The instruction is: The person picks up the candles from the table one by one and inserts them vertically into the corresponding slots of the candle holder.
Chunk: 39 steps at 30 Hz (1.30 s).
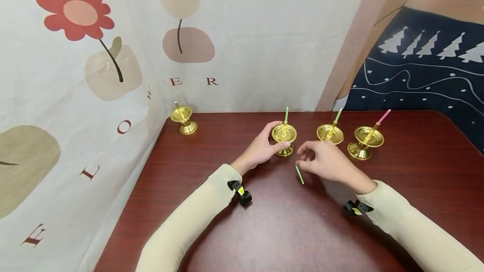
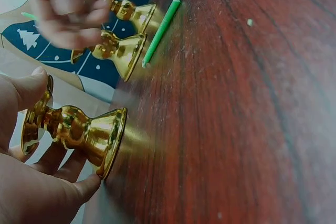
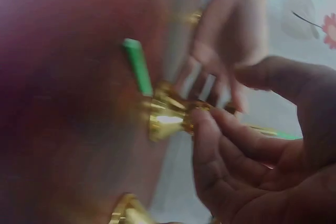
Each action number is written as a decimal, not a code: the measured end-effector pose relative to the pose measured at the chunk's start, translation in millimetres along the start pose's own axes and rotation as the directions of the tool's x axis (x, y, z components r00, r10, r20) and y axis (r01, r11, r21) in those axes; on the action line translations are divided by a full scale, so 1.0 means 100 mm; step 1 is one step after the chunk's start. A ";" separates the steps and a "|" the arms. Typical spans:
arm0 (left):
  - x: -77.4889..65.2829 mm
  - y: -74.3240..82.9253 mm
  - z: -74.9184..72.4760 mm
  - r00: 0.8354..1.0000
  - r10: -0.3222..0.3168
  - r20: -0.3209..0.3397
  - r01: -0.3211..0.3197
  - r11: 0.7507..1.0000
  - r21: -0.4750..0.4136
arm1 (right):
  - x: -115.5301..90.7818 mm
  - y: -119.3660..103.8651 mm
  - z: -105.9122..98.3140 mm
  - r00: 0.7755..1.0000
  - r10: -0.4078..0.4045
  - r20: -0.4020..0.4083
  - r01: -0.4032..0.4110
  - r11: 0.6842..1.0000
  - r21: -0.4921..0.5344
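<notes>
My left hand [image 1: 262, 144] grips a small gold candle holder [image 2: 79, 129], thumb on one side and fingers around the other. A thin green candle [image 1: 286, 115] stands upright in that holder. Just right of it, my right hand [image 1: 326, 160] hovers over the table with bent fingers and nothing in them. Below its fingertips a loose green candle [image 2: 161, 32] lies on the tabletop. Beyond the right hand is a second gold holder [image 1: 330, 132] with a green candle [image 1: 338, 115] leaning in it, its base hidden by the hand.
Farther right, another gold holder [image 1: 360, 150] carries a tilted pink candle [image 1: 383, 116]. One more gold holder [image 1: 188, 127], with a gold stick in its dish, stands at the table's back left corner. A printed cloth [image 1: 264, 53] hangs behind the dark red table [image 1: 264, 230].
</notes>
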<state>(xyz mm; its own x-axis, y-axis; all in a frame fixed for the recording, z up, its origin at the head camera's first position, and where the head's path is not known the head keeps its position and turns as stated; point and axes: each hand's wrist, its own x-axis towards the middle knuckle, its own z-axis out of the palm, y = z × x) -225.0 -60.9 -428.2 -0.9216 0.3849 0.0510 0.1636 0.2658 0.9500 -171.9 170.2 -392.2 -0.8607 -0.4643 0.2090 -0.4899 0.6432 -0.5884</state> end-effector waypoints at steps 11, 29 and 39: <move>0.06 0.01 0.10 1.000 -0.004 0.012 0.004 1.000 0.001 | -0.15 0.74 0.55 0.995 -0.042 0.093 0.049 0.996 -0.073; 0.21 0.07 0.27 1.000 -0.001 0.015 0.000 0.997 0.072 | -0.10 0.08 0.30 0.986 -0.052 0.156 0.056 0.998 -0.021; 0.19 0.04 0.22 0.998 -0.031 0.049 0.031 1.000 0.003 | 0.03 0.38 0.64 0.989 -0.065 0.136 0.066 0.998 0.000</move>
<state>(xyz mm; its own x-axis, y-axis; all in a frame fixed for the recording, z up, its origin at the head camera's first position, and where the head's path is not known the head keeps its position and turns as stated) -234.2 -32.4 -430.1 -0.9079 0.4191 0.0064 0.1359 0.2800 0.9503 -184.4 154.4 -464.3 -0.8000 -0.5838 0.1385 -0.5454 0.6112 -0.5736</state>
